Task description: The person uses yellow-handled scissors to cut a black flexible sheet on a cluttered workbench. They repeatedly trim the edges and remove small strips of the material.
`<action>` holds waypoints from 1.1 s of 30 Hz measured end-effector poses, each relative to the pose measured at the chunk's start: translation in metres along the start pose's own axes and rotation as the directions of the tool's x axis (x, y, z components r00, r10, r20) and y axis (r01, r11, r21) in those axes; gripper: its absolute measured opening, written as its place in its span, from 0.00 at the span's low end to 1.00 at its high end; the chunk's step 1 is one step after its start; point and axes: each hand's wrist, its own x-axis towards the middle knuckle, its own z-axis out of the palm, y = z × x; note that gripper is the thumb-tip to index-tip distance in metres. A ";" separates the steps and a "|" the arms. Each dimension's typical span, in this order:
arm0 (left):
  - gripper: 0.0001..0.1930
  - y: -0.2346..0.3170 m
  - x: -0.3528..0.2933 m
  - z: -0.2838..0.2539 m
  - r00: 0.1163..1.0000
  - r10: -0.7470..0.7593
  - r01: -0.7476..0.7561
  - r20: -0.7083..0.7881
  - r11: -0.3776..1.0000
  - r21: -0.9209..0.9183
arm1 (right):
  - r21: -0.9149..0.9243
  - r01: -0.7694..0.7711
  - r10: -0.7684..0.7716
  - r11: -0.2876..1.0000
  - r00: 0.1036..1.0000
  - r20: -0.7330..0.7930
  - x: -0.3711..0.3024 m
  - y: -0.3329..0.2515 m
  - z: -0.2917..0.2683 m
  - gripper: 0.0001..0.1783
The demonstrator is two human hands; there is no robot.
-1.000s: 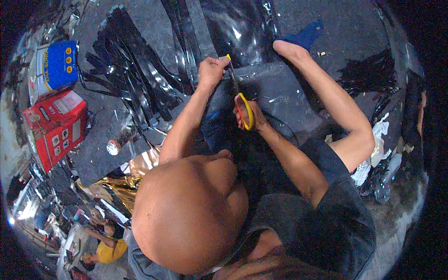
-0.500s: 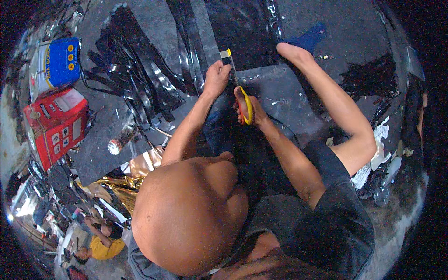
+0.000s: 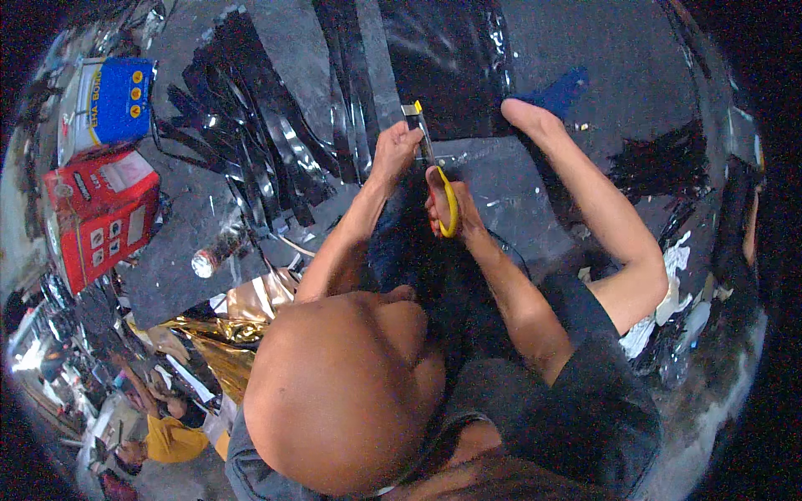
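My right hand (image 3: 455,205) is closed around the handles of a pair of scissors (image 3: 449,200), yellow with some orange-red. The blades run up beside my left hand (image 3: 397,152). That hand pinches a small dark strip (image 3: 412,119) with a pale and yellow end, close to the scissors' tip. Whether the blades are cutting the strip is too small to tell. Both hands are over my dark-clothed leg. Just beyond them lies a large black glossy sheet (image 3: 447,67) on the floor.
Long black strips (image 3: 242,92) lie in a pile on the left, near a blue and white box (image 3: 109,100) and a red box (image 3: 104,213). Gold foil (image 3: 221,355) lies nearer me. My bare foot (image 3: 530,117) rests beside a blue cloth (image 3: 564,92). A person in yellow (image 3: 175,438) is at lower left.
The view has shifted a little, so both hands appear slightly lower and to the right. My hands keep their hold on the strip and scissors. The person in yellow has changed posture.
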 end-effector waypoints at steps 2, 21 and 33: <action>0.12 0.011 -0.001 0.002 0.999 -0.017 0.017 -0.032 1.000 0.000 | -0.018 0.017 -0.017 1.000 1.000 0.014 0.003 -0.004 -0.001 0.41; 0.12 0.007 -0.013 0.005 0.996 -0.092 0.090 -0.010 0.984 -0.153 | -0.011 -0.028 0.028 1.000 0.999 0.026 -0.010 0.006 -0.002 0.44; 0.14 0.000 0.005 0.011 0.978 -0.097 0.096 -0.185 0.995 -0.014 | 0.008 0.042 -0.042 0.999 0.996 0.078 0.001 0.012 0.000 0.44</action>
